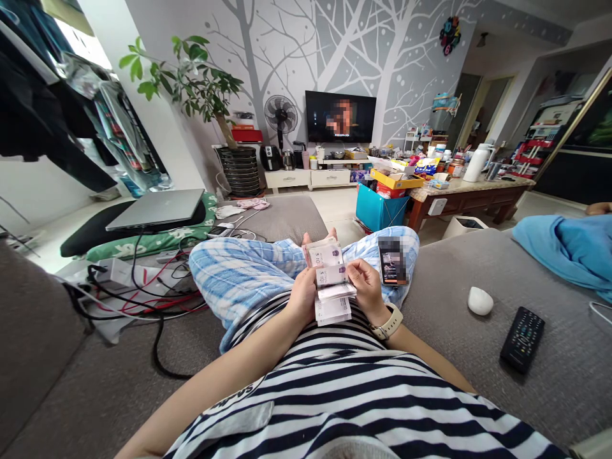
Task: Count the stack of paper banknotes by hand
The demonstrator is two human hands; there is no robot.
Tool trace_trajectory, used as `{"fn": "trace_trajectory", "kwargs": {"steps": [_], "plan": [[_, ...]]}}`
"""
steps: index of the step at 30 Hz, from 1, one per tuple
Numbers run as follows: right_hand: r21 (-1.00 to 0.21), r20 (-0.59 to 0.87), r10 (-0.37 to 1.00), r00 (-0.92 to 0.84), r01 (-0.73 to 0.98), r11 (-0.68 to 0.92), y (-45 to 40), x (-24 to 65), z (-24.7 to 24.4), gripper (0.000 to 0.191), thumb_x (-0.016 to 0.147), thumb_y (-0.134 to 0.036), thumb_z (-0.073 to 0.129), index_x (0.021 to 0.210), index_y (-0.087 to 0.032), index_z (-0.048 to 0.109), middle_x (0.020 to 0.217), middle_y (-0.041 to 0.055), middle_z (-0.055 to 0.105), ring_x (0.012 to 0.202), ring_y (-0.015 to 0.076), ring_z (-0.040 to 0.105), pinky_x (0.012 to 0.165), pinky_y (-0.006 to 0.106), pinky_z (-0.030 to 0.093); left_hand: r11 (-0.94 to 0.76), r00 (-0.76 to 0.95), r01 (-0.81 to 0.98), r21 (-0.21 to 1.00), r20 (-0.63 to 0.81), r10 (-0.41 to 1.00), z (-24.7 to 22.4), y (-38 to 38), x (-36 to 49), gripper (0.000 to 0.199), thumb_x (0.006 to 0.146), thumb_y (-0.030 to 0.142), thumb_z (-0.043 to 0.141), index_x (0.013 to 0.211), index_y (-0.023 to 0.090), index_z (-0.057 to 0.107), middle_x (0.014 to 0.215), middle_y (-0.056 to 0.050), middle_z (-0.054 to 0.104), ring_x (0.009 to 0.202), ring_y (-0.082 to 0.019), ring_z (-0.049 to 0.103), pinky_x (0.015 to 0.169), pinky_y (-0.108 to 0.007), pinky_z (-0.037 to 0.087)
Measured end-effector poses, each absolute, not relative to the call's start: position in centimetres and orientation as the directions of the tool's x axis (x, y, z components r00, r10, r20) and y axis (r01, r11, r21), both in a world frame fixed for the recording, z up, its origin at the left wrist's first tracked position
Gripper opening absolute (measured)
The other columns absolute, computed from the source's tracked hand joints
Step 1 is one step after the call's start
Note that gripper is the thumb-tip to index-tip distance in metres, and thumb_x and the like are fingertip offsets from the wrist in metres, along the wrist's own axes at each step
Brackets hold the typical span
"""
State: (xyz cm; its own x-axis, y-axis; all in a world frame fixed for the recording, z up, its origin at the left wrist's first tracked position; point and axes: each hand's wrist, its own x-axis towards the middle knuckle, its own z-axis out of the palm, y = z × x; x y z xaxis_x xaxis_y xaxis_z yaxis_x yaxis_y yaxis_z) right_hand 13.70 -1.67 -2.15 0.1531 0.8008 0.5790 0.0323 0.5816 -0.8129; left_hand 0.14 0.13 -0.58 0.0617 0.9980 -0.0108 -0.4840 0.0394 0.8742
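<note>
Several pale banknotes (329,274) are fanned and folded in front of my lap, with some hanging down at the lower end. My left hand (302,294) is closed round their left edge. On the right side, my right hand (367,284) pinches an edge of the notes between thumb and fingers; a light watch (388,322) is on that wrist. A phone (392,261) with a lit screen rests on my right knee, just beyond the right hand. Blue plaid trousers (248,274) cover my crossed legs.
On the sofa to the right are a white mouse (480,301), a black remote (523,340) and a blue cloth (567,252). Tangled cables (138,293) and a laptop (157,209) on a cushion lie left. A cluttered wooden table (421,197) stands ahead right.
</note>
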Motion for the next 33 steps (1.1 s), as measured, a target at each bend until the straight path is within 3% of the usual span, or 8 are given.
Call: {"fn": "trace_trajectory", "kwargs": {"steps": [6,12,23,33], "plan": [[-0.808,0.583,0.798,0.152,0.011,0.589,-1.7,13.7,-1.9,0.034,0.091,-0.044,0.051,0.068,-0.02,0.057,0.06,0.0,0.057,0.058,0.0137,0.051,0.062,0.028,0.041,0.099,0.103,-0.534,0.84,-0.052,0.993,-0.7,0.2,0.3,0.026,0.062,0.03,0.072,0.083,0.017,0.069,0.074,-0.005,0.071,0.074,-0.026,0.067,0.068,-0.036,0.051],[-0.853,0.506,0.81,0.296,0.034,0.52,-0.4,13.9,-2.9,0.035,0.082,-0.047,0.063,0.065,-0.02,0.048,0.06,-0.0045,0.044,0.057,0.011,0.039,0.056,0.025,0.034,0.105,0.12,-0.531,0.841,-0.049,0.992,-0.6,-0.1,0.2,0.028,0.059,0.027,0.075,0.084,0.016,0.069,0.073,-0.005,0.071,0.067,-0.022,0.066,0.065,-0.033,0.05],[-0.876,0.482,0.851,0.21,0.097,0.473,-0.6,13.9,-2.7,0.036,0.084,-0.043,0.058,0.06,-0.02,0.046,0.056,-0.0047,0.041,0.055,0.0109,0.036,0.053,0.026,0.03,0.092,0.14,-0.532,0.842,-0.02,0.99,-0.8,0.0,0.4,0.03,0.055,0.024,0.077,0.083,0.016,0.067,0.074,-0.005,0.071,0.071,-0.023,0.068,0.069,-0.035,0.052],[-0.852,0.52,0.825,0.223,0.064,0.52,-0.8,13.8,-2.6,0.032,0.083,-0.041,0.06,0.062,-0.02,0.049,0.058,-0.0043,0.043,0.056,0.011,0.037,0.054,0.025,0.032,0.071,0.111,-0.578,0.813,-0.008,0.994,-1.4,0.9,0.4,0.031,0.062,0.036,0.074,0.084,0.014,0.067,0.072,-0.004,0.07,0.08,-0.025,0.067,0.071,-0.033,0.051]]}}
